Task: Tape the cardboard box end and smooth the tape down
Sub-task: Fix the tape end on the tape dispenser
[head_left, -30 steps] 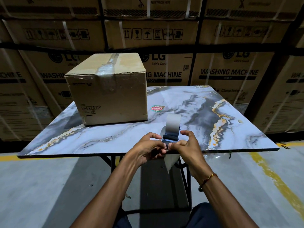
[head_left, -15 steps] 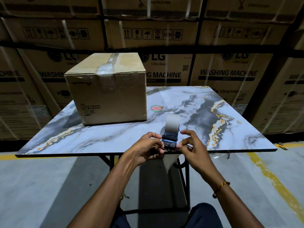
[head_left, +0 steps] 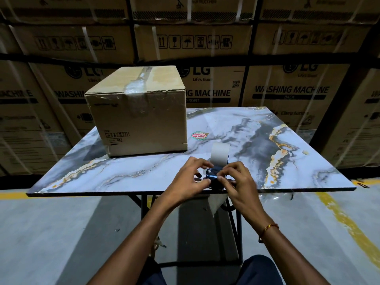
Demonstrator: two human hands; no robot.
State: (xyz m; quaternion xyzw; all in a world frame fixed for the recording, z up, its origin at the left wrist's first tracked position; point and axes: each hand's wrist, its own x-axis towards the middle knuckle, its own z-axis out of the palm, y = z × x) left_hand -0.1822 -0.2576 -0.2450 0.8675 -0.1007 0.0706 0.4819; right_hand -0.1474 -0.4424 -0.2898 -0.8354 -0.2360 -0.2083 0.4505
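Observation:
A brown cardboard box [head_left: 141, 122] stands on the far left of the marble-patterned table [head_left: 287, 161], with crinkled clear tape along its top seam and down the near end. At the table's near edge a blue tape dispenser [head_left: 214, 175] carries a pale tape roll [head_left: 220, 152]. My left hand [head_left: 188, 177] and my right hand [head_left: 236, 182] both grip the dispenser from either side, fingertips at its blue front. A loose strip of tape [head_left: 216, 202] hangs below the table edge under my hands.
Large washing machine cartons [head_left: 287, 93] are stacked behind and to both sides of the table. A small red and green sticker [head_left: 199, 135] lies on the tabletop. Yellow floor lines [head_left: 349, 223] run on the grey floor. Black table legs stand below.
Both hands have shifted slightly forward over the table's edge with the dispenser, and the fingers have regripped its front. The box has not moved.

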